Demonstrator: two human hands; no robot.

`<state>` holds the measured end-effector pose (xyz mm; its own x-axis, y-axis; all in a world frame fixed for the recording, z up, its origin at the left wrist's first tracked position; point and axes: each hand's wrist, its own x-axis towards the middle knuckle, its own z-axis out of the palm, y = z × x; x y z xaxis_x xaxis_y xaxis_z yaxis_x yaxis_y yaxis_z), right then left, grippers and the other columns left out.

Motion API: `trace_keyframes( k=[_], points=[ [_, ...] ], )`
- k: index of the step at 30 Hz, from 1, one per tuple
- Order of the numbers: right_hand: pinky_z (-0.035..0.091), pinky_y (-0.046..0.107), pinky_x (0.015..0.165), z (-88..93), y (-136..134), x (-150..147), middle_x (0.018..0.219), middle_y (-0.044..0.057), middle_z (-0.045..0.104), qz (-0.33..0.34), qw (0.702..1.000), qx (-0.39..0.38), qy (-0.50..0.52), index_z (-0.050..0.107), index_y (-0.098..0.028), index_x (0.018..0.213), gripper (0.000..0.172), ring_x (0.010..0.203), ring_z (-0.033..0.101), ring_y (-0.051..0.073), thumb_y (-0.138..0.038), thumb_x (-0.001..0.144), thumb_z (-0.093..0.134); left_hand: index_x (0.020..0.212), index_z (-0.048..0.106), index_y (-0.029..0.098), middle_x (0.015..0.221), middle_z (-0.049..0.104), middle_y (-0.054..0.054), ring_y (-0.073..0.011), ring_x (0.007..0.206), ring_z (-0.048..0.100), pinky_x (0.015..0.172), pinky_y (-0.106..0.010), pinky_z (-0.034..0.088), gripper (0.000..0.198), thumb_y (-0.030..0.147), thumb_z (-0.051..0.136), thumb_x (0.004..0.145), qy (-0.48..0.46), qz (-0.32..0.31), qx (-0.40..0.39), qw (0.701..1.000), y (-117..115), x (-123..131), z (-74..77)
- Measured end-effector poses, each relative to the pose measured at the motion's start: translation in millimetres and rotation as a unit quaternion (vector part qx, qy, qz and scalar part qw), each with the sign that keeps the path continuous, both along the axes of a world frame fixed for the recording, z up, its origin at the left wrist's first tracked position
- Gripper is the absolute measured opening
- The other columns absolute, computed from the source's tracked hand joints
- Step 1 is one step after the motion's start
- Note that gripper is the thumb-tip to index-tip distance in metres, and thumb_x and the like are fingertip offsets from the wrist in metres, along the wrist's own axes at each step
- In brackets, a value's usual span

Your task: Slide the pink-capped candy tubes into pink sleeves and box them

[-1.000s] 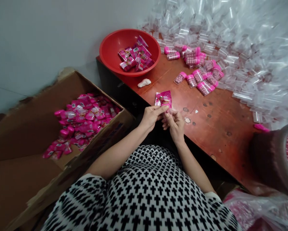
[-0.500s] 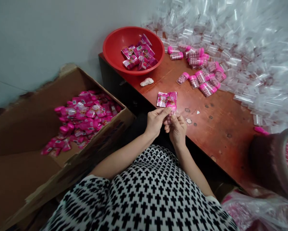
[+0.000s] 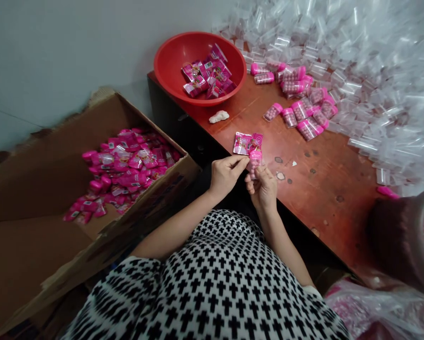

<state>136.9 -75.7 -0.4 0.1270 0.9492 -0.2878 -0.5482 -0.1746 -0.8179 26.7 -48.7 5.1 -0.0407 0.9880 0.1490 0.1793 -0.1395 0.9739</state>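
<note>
A small clear jar (image 3: pixel 255 164) with a pink cap and pink candy balls is upright at the table's near edge. My right hand (image 3: pixel 264 189) is closed on its lower part, thumb in front. Just left of the jar, my left hand (image 3: pixel 226 175) has its thumb and fingertips pressed together; whether anything is between them I cannot make out. Beyond the cap, shiny pink printed packets (image 3: pixel 243 142) lie on the table, partly hidden by the jar.
A red bowl (image 3: pixel 162 71) holding pink packets stands at the table's far left corner, near a crumpled white lump (image 3: pixel 219 116). Filled jars (image 3: pixel 309 128) lie before heaped clear containers (image 3: pixel 392 85). Left is a cardboard box (image 3: pixel 16 198) of wrapped pieces; right, a bucket (image 3: pixel 392 236) of pink balls.
My left fingertips have drawn back left from the jar's cap, uncovering more of the jar. My right hand keeps hold of it. The whole view has shifted slightly.
</note>
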Motion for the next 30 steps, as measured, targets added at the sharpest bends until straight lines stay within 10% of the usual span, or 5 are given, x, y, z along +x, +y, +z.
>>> trace_keyframes(
  k=[7,16,30],
  points=[
    [0.039,0.013,0.030,-5.7,-3.5,-4.7,0.055,-0.006,0.063,0.006,0.997,0.020,-0.075,0.051,-0.019,0.082,0.026,0.035,0.053,0.006,-0.039,0.076,0.068,0.079,0.072,0.016,0.070,0.068,-0.002,-0.0126,0.063,0.063,0.057,-0.020,0.048,0.031,0.046,0.069,0.073,-0.131,-0.017,-0.115,0.985,1.9,2.1,-0.3],
    [0.042,0.015,0.033,-7.4,-9.5,-10.7,0.059,-0.006,0.065,0.006,0.992,0.036,-0.117,0.050,-0.020,0.086,0.025,0.038,0.054,0.006,-0.039,0.080,0.065,0.064,0.061,0.011,0.053,0.052,0.002,-0.0046,0.039,0.044,0.035,-0.018,0.035,0.039,0.047,0.078,0.061,-0.382,-0.084,-0.248,0.886,1.7,8.6,7.6],
    [0.032,0.013,0.026,-3.4,-9.6,-5.5,0.050,-0.005,0.060,0.003,1.000,0.000,-0.005,0.051,-0.018,0.070,0.024,0.031,0.048,0.005,-0.036,0.075,0.066,0.074,0.064,0.013,0.055,0.057,0.001,-0.0099,0.044,0.055,0.045,-0.025,0.050,0.033,0.045,0.066,0.076,-0.362,-0.105,-0.196,0.905,-15.5,6.7,4.4]
  ],
)
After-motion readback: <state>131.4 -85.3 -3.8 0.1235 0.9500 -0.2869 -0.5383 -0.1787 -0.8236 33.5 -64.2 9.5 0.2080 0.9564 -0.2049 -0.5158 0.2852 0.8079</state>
